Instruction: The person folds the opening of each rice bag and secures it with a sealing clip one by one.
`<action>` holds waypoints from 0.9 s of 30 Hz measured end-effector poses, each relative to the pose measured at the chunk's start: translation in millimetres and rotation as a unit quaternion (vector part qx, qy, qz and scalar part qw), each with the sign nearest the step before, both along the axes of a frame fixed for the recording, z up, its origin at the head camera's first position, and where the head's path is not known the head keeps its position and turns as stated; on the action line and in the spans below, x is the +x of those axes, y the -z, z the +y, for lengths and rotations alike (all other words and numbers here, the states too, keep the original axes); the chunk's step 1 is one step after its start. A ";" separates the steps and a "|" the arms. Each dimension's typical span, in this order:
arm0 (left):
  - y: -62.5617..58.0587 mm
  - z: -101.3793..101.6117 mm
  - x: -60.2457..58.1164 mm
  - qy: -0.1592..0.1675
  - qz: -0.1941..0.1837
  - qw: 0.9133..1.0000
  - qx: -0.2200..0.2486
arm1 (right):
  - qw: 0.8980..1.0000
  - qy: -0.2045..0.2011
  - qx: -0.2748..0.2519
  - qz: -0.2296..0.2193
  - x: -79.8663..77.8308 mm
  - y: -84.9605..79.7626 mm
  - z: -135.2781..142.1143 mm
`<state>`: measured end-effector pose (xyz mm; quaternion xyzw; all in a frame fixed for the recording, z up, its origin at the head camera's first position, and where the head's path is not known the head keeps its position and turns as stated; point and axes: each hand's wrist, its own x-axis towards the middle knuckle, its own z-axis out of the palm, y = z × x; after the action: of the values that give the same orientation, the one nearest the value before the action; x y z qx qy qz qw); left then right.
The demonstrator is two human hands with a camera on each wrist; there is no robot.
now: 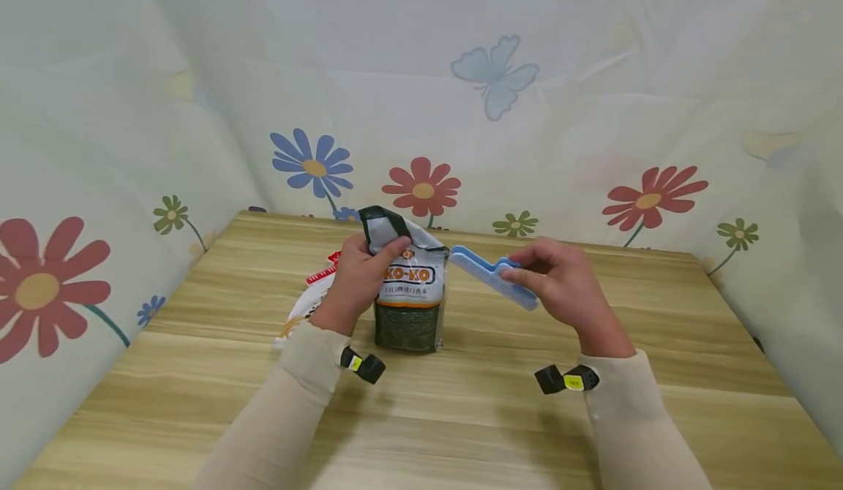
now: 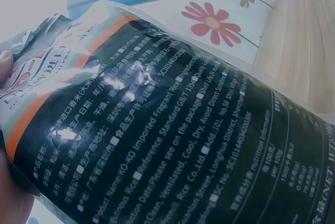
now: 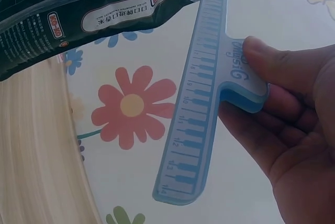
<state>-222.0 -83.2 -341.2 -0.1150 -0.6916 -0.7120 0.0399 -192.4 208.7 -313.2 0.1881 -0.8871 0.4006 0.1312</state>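
My left hand [image 1: 353, 281] grips the upper part of a silver and dark green bag of KO-KO rice [image 1: 410, 325], thumb across its front. The bag's top is folded over and slants down to the right. In the left wrist view, small white print covers the rice bag [image 2: 172, 124]. Between thumb and fingers, my right hand [image 1: 565, 285] pinches the handle of a long light-blue clip [image 1: 490, 274]. Piano keys and ruler numbers are printed along the clip [image 3: 191, 103]. The clip's far end is at the bag's top right corner; whether they touch I cannot tell.
A white packet [image 1: 309, 301] with red trim lies on the wooden table [image 1: 474, 424], partly hidden behind my left hand. A flower-printed cloth [image 1: 560, 146] hangs along the table's back and sides.
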 end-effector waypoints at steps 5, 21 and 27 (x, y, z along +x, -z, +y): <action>-1.3 0.1 -0.2 -0.010 -0.002 1.000 -0.015 | 1.000 -0.009 -0.007 0.012 -1.9 -0.8 -4.2; -3.1 0.3 -1.5 -0.012 -0.008 0.999 -0.036 | 0.999 -0.024 -0.039 0.011 -7.0 -2.0 -15.9; -2.4 -0.2 -2.5 -0.012 -0.009 0.999 -0.042 | 0.998 -0.033 -0.050 0.021 -8.2 -3.1 -19.8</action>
<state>-224.5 -83.4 -338.8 -0.1021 -0.7224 -0.6829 0.0376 -200.6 189.0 -310.1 0.2189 -0.8565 0.4440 0.1460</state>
